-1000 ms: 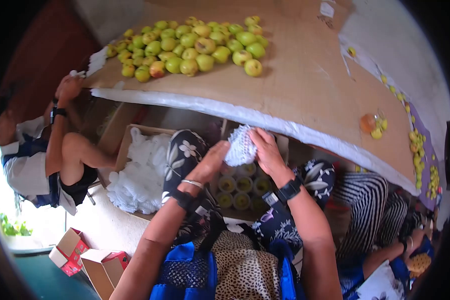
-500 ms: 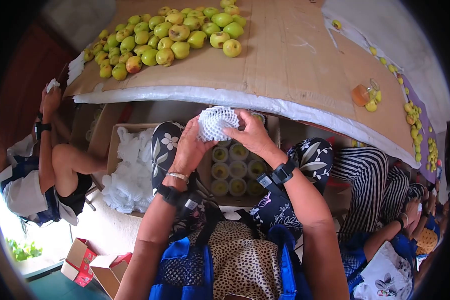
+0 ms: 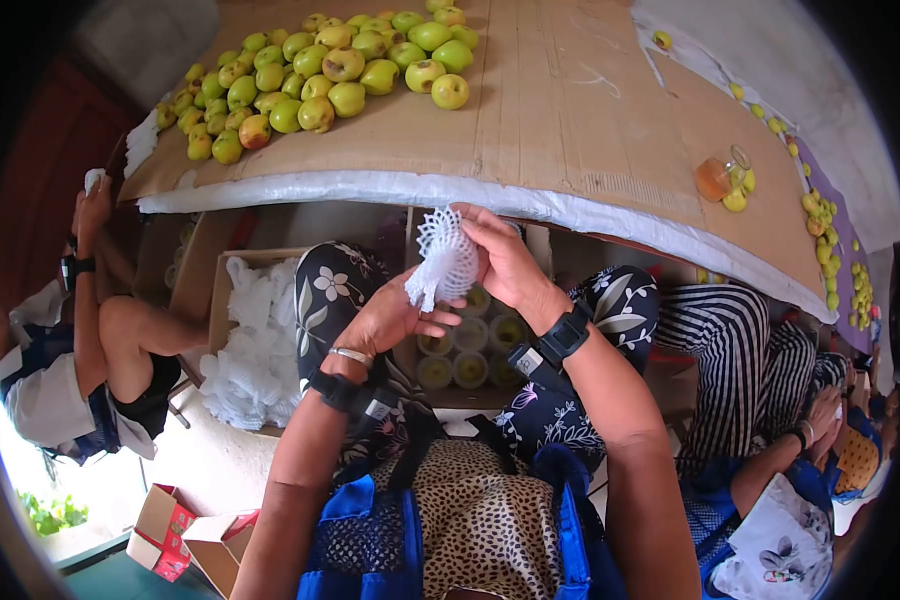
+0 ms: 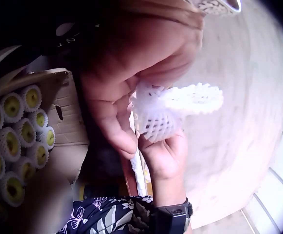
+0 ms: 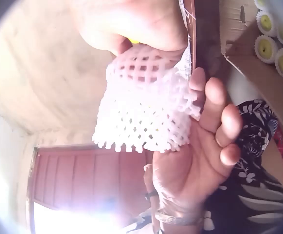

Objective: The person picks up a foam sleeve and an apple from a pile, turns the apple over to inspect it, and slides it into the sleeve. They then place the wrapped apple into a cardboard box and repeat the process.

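- One white foam net (image 3: 445, 258) is held up just off the near edge of the desk (image 3: 550, 150), between the two hands; whether anything is inside it cannot be told.
- Its long axis is slanted: the far end is tipped slightly right, the near end slightly left, and the net is drawn narrower toward that near end.
- By the right hand (image 3: 515, 265) the far part is pinched from the right side, its fingers curled in at the mesh.
- Under the near, left end the left hand (image 3: 382, 315) is held palm up, its fingers loosely spread; the mesh is touched by it but not seen to be gripped, and its thumb cannot be made out.
- So the net is placed left of the right hand, and to the far right of the left hand; the far end is nearer to the right hand, the near end to the left.
- Many green apples (image 3: 343, 65) are heaped on the far left of the desk, well apart from the hands.
- More foam nets (image 3: 255, 330) are piled in a box at near left, and netted fruit (image 3: 470, 330) is packed in rows below the hands.
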Demonstrator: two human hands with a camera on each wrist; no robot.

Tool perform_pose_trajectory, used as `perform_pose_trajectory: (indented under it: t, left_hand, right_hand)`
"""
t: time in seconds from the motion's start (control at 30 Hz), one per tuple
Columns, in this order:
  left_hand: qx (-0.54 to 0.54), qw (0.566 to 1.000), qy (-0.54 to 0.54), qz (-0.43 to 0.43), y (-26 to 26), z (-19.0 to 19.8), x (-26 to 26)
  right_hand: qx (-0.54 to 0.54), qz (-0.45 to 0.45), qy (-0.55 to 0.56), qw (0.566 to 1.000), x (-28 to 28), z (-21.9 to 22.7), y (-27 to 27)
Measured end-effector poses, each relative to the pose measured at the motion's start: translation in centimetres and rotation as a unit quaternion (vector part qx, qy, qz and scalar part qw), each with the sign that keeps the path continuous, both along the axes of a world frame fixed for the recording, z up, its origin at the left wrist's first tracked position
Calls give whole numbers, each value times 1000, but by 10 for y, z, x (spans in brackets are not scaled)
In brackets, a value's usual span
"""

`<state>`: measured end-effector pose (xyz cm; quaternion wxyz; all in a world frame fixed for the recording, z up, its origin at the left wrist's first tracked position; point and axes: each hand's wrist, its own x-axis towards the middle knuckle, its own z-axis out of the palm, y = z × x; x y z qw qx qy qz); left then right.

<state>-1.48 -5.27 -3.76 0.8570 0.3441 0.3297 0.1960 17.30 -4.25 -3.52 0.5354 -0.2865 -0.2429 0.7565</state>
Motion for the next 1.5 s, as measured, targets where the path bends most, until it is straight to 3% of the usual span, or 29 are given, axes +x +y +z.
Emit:
perform_pose_trajectory:
  t: [0.23, 0.3, 0.4, 0.47, 0.6, 0.67, 0.7, 0.77, 0.83, 0.9, 1.0, 1.1, 1.2, 1.27, 1.3, 1.37, 1.43, 1.5]
  left_hand:
    - [29, 989, -81, 116, -5, 1, 5]
    - [21, 985, -80, 149, -6, -5, 4]
    - [81, 990, -115, 16, -5, -6, 1]
    - [77, 989, -109, 65, -11, -3, 8]
    - [54, 961, -137, 236, 2, -16, 6]
    - [97, 924, -186, 319, -2, -8, 7]
    - [120, 928, -131, 328, -2, -10, 8]
    - [162, 925, -19, 343, -1, -16, 9]
    - [213, 914, 4, 346, 2, -23, 10]
    - [323, 882, 58, 340, 4, -28, 15]
    - [342, 886, 76, 303, 0, -20, 22]
    - [370, 883, 115, 265, -6, -20, 21]
    - [346, 893, 176, 227, -8, -15, 18]
    - [204, 955, 51, 209, -9, -23, 18]
    - [170, 965, 72, 188, -9, -27, 17]
    - [168, 967, 102, 164, -14, -19, 19]
    - [137, 973, 76, 167, -13, -32, 12]
    - [141, 972, 75, 174, -12, -37, 7]
  right_hand:
    - [-38, -33, -40, 998, 6, -1, 2]
    - [-34, -27, -150, 988, 9, -9, 5]
    - [29, -2, -220, 975, 11, -19, 3]
    - [85, 37, -250, 964, 10, -27, 6]
    - [84, -70, -374, 921, 4, -39, 16]
    - [27, -38, -275, 960, 13, -17, 9]
    - [-14, -20, -209, 978, 15, -11, 8]
    - [41, 0, -244, 969, 9, 0, 1]
    - [68, 17, -274, 959, -1, 4, -5]
    - [129, -12, -240, 962, -16, 2, -14]
    - [224, -101, -308, 919, -25, -14, -14]
    - [183, -157, -432, 869, -15, -13, -8]
    - [195, -221, -446, 845, -19, -26, -4]
    - [184, -220, -340, 896, -17, -36, 4]
    - [172, -224, -330, 901, -15, -52, 16]
    - [78, -169, -165, 969, -9, -28, 13]
    - [51, -89, -155, 983, -3, -17, 10]
    - [68, -90, -170, 979, -6, -7, 1]
